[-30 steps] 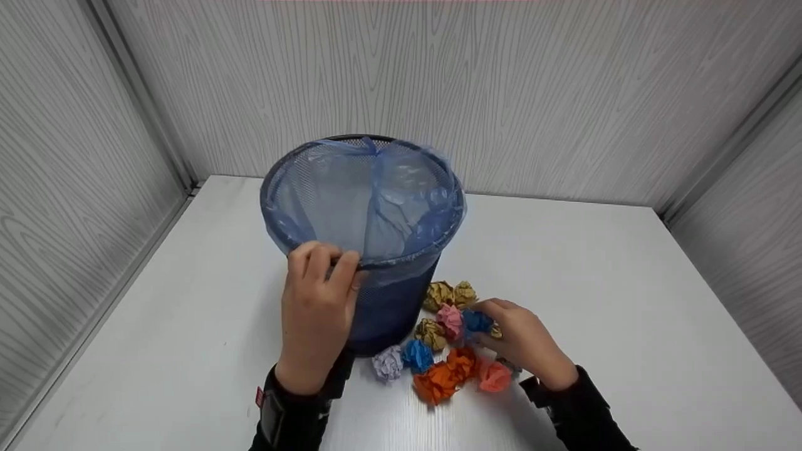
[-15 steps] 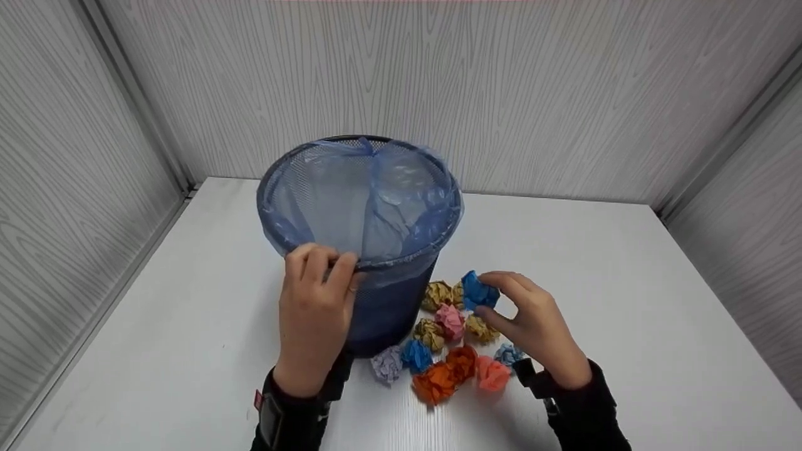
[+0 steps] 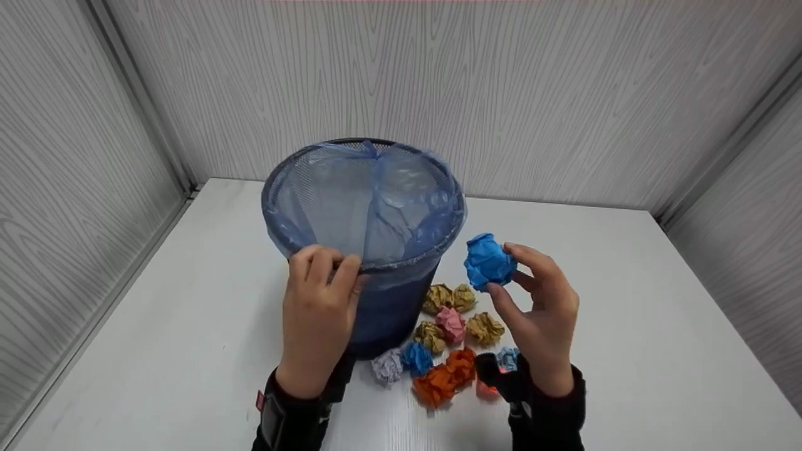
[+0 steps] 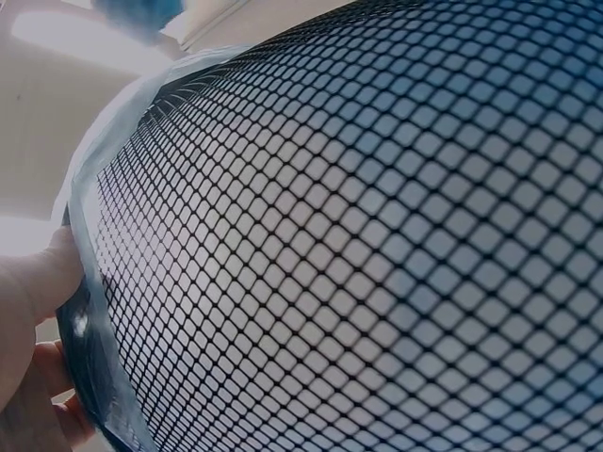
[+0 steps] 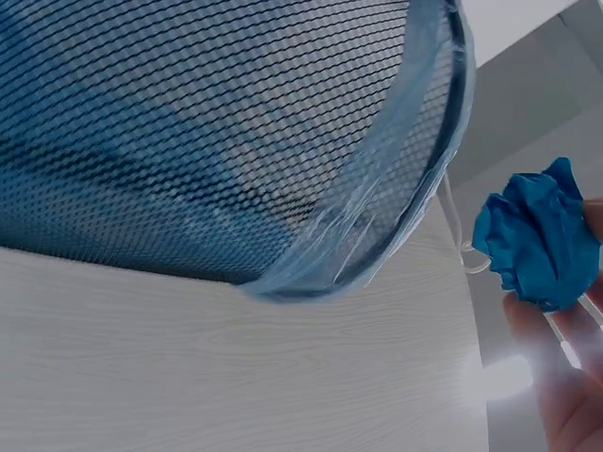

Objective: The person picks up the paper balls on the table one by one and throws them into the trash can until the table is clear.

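Observation:
My right hand (image 3: 542, 307) pinches a crumpled blue paper ball (image 3: 490, 263) between thumb and fingers, held up just right of the bin's rim. The same blue paper ball (image 5: 539, 240) shows large in the right wrist view, beside the mesh wall. A dark mesh wastebasket (image 3: 395, 307) with a translucent blue bin liner (image 3: 338, 200) folded over its rim stands left of centre. At its near rim my left hand (image 3: 319, 307) grips the edge and liner, fingers over the top. In the left wrist view, the left hand (image 4: 38, 330) holds that rim beside the mesh.
Several crumpled paper balls lie by the bin's base: gold (image 3: 484, 329), pink (image 3: 450, 324), a second blue (image 3: 416, 358), lavender (image 3: 388, 366) and orange (image 3: 435, 385). A light blue ball (image 3: 507, 358) and a coral ball (image 3: 486, 389) are partly hidden by the right wrist. Grey wood-grain panels (image 3: 438, 81) surround the white table (image 3: 595, 269).
My right hand has lifted the blue paper ball from the pile, up beside the bin's rim, uncovering a gold ball. My left hand keeps its grip on the rim.

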`<state>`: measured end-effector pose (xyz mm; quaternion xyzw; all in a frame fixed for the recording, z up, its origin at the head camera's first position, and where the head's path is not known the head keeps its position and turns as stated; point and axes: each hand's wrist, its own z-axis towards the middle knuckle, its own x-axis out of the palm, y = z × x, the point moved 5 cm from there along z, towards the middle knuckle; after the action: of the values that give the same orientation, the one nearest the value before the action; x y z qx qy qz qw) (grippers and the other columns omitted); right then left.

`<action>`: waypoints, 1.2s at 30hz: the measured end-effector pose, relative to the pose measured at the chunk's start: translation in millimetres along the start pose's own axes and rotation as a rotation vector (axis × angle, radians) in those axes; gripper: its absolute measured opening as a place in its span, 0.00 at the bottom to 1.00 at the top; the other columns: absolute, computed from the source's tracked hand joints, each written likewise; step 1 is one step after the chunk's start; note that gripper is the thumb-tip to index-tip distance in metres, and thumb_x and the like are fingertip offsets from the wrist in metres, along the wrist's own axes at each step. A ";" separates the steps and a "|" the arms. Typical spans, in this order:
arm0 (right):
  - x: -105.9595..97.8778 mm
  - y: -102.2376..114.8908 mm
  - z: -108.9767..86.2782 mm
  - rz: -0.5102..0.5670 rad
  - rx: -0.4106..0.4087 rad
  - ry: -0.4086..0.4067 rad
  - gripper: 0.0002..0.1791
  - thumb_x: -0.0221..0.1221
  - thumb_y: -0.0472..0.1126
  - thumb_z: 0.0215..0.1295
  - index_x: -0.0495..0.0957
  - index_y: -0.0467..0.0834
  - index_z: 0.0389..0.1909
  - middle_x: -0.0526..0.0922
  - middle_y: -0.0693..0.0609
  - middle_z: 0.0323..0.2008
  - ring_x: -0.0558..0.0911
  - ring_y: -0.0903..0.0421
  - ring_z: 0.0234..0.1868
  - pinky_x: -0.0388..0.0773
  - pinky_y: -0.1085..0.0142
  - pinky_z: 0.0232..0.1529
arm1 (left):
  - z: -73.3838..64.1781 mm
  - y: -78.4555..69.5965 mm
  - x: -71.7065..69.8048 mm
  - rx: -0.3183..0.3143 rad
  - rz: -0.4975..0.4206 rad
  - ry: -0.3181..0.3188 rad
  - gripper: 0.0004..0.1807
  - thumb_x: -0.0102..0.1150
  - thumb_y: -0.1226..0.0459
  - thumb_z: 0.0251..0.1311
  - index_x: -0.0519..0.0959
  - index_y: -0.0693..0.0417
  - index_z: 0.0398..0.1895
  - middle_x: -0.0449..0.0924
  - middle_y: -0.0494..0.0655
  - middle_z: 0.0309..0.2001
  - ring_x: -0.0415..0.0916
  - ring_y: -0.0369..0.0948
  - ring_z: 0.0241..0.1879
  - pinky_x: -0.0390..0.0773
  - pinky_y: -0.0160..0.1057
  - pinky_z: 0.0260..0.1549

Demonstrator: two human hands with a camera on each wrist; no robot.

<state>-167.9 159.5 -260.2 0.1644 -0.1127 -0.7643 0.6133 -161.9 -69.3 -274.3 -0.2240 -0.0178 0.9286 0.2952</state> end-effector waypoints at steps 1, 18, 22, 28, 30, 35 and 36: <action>1.8 1.6 0.6 0.047 -0.004 -0.039 0.25 0.60 0.39 0.54 0.67 0.24 0.44 0.75 0.39 0.44 0.76 0.50 0.45 0.73 0.66 0.41 | -0.2 0.3 0.3 -0.001 -0.002 -0.001 0.09 0.54 0.63 0.56 0.71 0.61 0.33 0.65 0.54 0.33 0.61 0.51 0.40 0.67 0.45 0.36; 39.7 -1.1 4.0 0.172 -0.102 -0.151 0.20 0.59 0.37 0.56 0.68 0.31 0.47 0.72 0.40 0.46 0.73 0.46 0.48 0.72 0.60 0.44 | 2.9 -10.6 4.9 0.138 0.110 -0.086 0.19 0.43 0.50 0.61 0.70 0.57 0.28 0.68 0.51 0.28 0.66 0.49 0.33 0.61 0.55 0.46; 42.5 -1.5 4.5 0.178 -0.119 -0.162 0.20 0.58 0.36 0.56 0.68 0.32 0.48 0.71 0.40 0.47 0.72 0.46 0.49 0.71 0.60 0.45 | 2.9 -13.1 5.3 0.211 0.111 -0.123 0.20 0.40 0.51 0.63 0.70 0.58 0.26 0.67 0.50 0.25 0.64 0.47 0.28 0.63 0.47 0.37; 48.9 -0.4 4.7 0.143 -0.163 -0.160 0.21 0.58 0.36 0.56 0.67 0.33 0.49 0.70 0.39 0.47 0.72 0.46 0.50 0.71 0.60 0.45 | 2.4 -17.9 2.8 0.256 0.091 -0.161 0.20 0.41 0.52 0.63 0.70 0.59 0.24 0.66 0.49 0.23 0.64 0.46 0.25 0.60 0.43 0.30; 51.5 0.3 4.6 0.102 -0.184 -0.144 0.21 0.59 0.36 0.56 0.67 0.33 0.49 0.70 0.39 0.47 0.73 0.46 0.50 0.71 0.60 0.45 | 2.1 -20.4 1.7 0.260 0.090 -0.160 0.20 0.41 0.52 0.63 0.70 0.59 0.24 0.66 0.49 0.23 0.64 0.46 0.24 0.59 0.42 0.29; 55.5 1.0 5.4 0.027 -0.224 -0.102 0.23 0.59 0.36 0.55 0.67 0.34 0.52 0.70 0.38 0.49 0.73 0.46 0.50 0.70 0.61 0.47 | 2.0 -24.7 -1.2 0.272 0.093 -0.166 0.21 0.41 0.52 0.64 0.70 0.59 0.23 0.65 0.49 0.22 0.63 0.45 0.23 0.58 0.41 0.28; 55.9 1.1 5.6 0.016 -0.229 -0.097 0.23 0.59 0.36 0.56 0.67 0.35 0.53 0.70 0.39 0.49 0.73 0.46 0.50 0.69 0.61 0.47 | 2.2 -25.3 -1.9 0.275 0.096 -0.169 0.21 0.41 0.52 0.64 0.70 0.59 0.23 0.65 0.48 0.22 0.63 0.45 0.23 0.58 0.41 0.28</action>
<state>-179.9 104.7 -260.9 0.0551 -0.0553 -0.7743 0.6280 -147.8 -49.2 -267.4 -0.1031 0.0953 0.9509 0.2759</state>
